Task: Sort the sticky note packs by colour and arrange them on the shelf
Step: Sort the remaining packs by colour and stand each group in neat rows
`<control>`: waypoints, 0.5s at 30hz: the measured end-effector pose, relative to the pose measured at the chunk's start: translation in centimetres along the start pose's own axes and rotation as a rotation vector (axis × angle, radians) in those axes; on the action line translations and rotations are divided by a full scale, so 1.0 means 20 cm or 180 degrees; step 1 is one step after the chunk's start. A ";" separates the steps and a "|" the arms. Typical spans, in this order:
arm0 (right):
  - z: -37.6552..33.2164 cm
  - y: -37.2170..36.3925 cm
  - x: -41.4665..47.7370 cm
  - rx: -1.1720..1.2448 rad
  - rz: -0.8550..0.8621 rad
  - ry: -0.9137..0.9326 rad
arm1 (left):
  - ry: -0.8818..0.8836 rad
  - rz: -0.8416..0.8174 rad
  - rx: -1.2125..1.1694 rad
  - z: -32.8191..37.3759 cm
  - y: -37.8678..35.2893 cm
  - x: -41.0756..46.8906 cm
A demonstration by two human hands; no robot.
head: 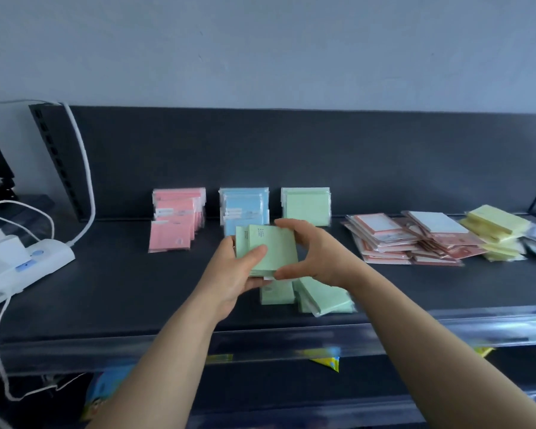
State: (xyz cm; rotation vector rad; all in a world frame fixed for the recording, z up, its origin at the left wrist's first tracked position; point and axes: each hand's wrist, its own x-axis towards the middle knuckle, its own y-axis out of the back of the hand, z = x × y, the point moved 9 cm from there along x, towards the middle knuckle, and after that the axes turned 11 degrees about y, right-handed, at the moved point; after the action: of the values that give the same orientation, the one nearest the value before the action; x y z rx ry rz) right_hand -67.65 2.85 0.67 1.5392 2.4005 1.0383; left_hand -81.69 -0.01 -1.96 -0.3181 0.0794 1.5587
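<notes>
From the left I record a white power strip [28,261] on the dark shelf [106,289], then pink packs [175,219], blue packs [243,205] and a green row [305,205] standing against the back panel. Above the shelf front, the left grip [239,274] and right grip [316,255] are both clamped on the held green stack [270,252], left thumb across its face, right thumb and fingers on opposite edges, with loose green packs [322,298] lying just beneath. Further right lie heaped red-bordered packs [409,239] and stacked yellow pads [495,233].

Single head-worn view, looking forward and down, close over the dark shelf [106,289], wall behind
</notes>
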 end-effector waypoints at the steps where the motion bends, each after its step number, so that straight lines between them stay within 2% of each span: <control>1: 0.01 0.03 -0.01 -0.0042 0.0065 -0.0016 | 0.0020 -0.0070 -0.0024 -0.01 -0.03 0.01; 6: 0.03 0.19 -0.06 -0.0080 0.0508 0.0004 | 0.0193 -0.0154 -0.0527 -0.02 -0.11 0.04; 10: 0.06 0.29 -0.11 0.0540 0.0957 -0.0084 | 0.0363 -0.0143 -0.0718 -0.04 -0.13 0.05; 13: 0.07 0.25 -0.10 0.0724 0.0864 -0.0088 | 0.0350 -0.0318 -0.0437 -0.05 -0.18 0.04; 15: 0.07 0.20 -0.09 0.0469 0.0643 -0.0033 | 0.0327 -0.0542 -0.0361 -0.03 -0.24 0.02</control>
State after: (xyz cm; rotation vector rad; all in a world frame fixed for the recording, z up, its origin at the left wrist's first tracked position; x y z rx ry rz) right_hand -63.18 3.00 1.55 1.8640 2.4022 0.8996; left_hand -76.75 0.37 -1.98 -0.4823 0.0428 1.3803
